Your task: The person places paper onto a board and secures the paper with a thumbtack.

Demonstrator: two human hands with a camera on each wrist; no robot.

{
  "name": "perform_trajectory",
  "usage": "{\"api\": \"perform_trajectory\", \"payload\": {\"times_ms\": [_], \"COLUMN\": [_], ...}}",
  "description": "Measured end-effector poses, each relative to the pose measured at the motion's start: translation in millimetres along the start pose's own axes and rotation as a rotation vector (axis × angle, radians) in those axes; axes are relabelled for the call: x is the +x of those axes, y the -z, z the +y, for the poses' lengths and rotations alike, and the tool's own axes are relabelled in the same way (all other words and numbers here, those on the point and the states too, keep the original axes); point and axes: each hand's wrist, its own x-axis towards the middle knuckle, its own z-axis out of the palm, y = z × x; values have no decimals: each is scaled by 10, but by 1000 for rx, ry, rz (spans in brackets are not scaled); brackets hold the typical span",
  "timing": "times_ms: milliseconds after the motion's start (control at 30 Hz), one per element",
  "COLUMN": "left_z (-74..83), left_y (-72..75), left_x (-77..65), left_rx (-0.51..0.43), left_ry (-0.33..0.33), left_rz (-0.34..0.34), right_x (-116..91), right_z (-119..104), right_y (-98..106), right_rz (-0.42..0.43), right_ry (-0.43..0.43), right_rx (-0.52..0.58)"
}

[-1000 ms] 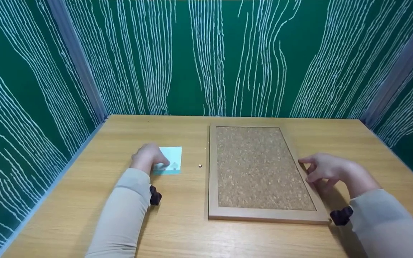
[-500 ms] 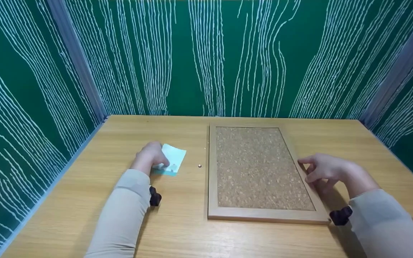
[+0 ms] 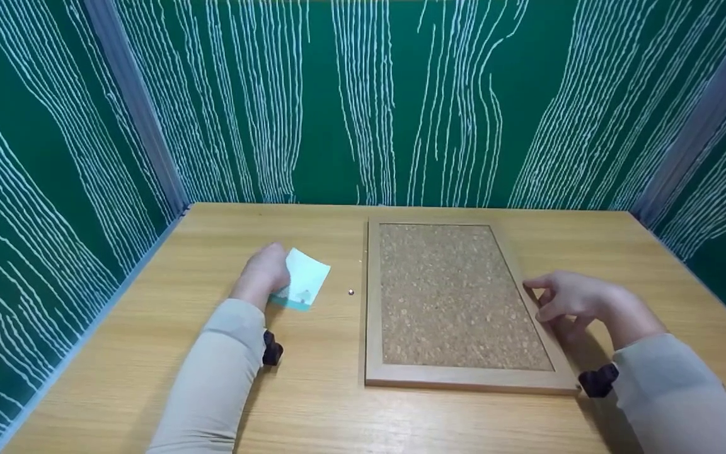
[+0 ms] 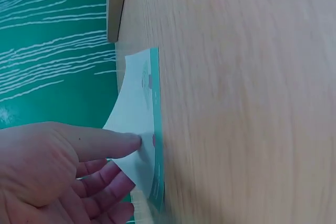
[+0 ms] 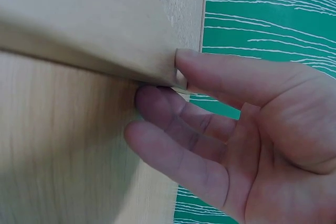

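A pale blue-green sheet of note paper (image 3: 306,277), with a darker band along its near edge and small printed figures, lies tilted on the left half of the table. My left hand (image 3: 263,272) pinches its left side; in the left wrist view the thumb (image 4: 123,144) presses on top and the other fingers are behind the curved sheet. To the right, a wood-framed cork board (image 3: 457,296) lies flat. At its right side my right hand (image 3: 576,299) grips the frame, thumb (image 5: 210,69) on the upper edge and fingertips (image 5: 152,103) tucked against its lower edge.
A small shiny push pin (image 3: 351,292) sits between the paper and the cork board. The wooden table (image 3: 312,403) ends at green walls (image 3: 319,101) with white wavy lines at the back and both sides.
The paper has turned clockwise, and its far edge has shifted up and right. My left hand has moved slightly farther from me with it. The right hand and board have stayed put.
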Motion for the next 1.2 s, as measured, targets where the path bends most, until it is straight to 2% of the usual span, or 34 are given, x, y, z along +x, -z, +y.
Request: {"api": "perform_trajectory", "payload": {"times_ms": [100, 200, 367, 500, 833, 1000, 1200], "left_z": [-8, -38, -96, -118, -156, -144, -80], "left_y": [32, 66, 117, 151, 201, 211, 214], "left_x": [2, 10, 18, 1, -57, -107, -162], "left_rx": [-38, -77, -144, -221, -505, -685, -812], "left_ry": [-8, -49, -154, -224, -301, -295, -303], "left_rz": [10, 35, 75, 73, 123, 128, 136], "right_x": [-3, -8, -7, -6, -20, -24, -21], "right_z": [1, 4, 13, 19, 10, -15, -6], "right_y": [-5, -5, -10, -12, -5, -10, -12], "right_rz": [2, -1, -5, -6, 2, 5, -5], "right_ry": [2, 11, 21, 19, -1, 2, 15], "right_rx": [2, 2, 2, 0, -15, -15, -1]}}
